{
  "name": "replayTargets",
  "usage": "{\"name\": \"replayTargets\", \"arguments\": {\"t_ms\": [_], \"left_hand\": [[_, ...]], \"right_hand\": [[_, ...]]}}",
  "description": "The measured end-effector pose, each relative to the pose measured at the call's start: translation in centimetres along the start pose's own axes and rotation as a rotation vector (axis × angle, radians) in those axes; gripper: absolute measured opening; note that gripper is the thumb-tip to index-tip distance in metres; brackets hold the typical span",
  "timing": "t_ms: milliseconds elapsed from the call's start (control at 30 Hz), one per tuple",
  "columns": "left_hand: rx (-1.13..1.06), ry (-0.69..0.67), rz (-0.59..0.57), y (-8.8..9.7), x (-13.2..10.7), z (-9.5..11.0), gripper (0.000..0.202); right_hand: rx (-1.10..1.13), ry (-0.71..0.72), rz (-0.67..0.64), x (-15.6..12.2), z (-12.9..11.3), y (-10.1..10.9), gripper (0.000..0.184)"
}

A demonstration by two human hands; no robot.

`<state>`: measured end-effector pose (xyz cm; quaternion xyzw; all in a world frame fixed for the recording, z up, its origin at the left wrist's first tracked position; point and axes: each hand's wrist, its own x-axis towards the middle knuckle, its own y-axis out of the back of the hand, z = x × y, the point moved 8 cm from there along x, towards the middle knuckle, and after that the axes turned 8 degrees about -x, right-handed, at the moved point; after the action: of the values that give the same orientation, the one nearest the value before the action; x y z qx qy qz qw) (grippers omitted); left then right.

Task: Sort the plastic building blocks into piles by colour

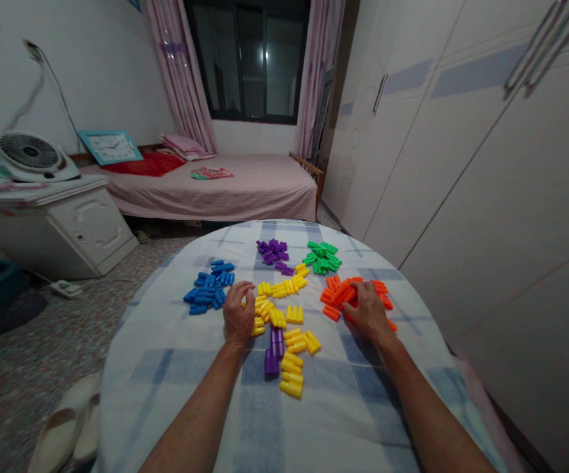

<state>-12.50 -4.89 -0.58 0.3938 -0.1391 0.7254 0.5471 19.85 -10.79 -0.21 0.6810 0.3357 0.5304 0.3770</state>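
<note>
Round cloth-covered table, colored piles across it, yellow blocks sprawling through the middle! Left hand half-curled at the yellow, can't tell if it's holding one; right hand open over the orange blocks. One careless sweep could mix colors or push blocks off the edge!

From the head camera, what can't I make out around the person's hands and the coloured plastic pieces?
All in the head view:
Orange plastic pieces: the right hand covers part of the pile; any piece in its grip is hidden.
Yellow plastic pieces: the left hand hides their edge and anything under its palm.
Blue-framed clock: too small and blurred to read.
Checked tablecloth: near edge cut off by the picture's bottom.
</note>
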Motion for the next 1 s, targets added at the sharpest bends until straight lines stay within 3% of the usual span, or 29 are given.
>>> {"name": "replayTargets", "arguments": {"t_ms": [167, 267, 400, 567, 833, 1000], "left_hand": [[-0.057, -0.040, -0.024, -0.3, -0.3, 1.1, 0.020], [-0.157, -0.044, -0.087, -1.0, -0.5, 2.1, 0.025], [-0.282, -0.043, -0.291, -2.7, -1.2, 3.6, 0.043], [-0.299, 0.132, -0.467, -4.1, -2.0, 3.0, 0.060], [-0.450, 0.341, -0.405, -4.4, -2.1, 2.4, 0.052], [-0.502, 0.350, -0.382, -4.1, -1.7, 2.8, 0.041]], "right_hand": [[0.283, 0.044, 0.074, 0.6, -2.1, 2.4, 0.037], [0.496, 0.083, -0.065, 0.8, -5.3, 2.9, 0.040], [0.656, 0.180, -0.232, 0.1, -10.7, 2.7, 0.037], [0.754, 0.254, -0.302, -1.0, -14.9, 1.5, 0.021], [1.021, 0.061, -0.326, -1.1, -14.8, -0.8, 0.024], [1.214, -0.037, -0.443, -1.1, -14.9, -1.7, 0.029]]}}
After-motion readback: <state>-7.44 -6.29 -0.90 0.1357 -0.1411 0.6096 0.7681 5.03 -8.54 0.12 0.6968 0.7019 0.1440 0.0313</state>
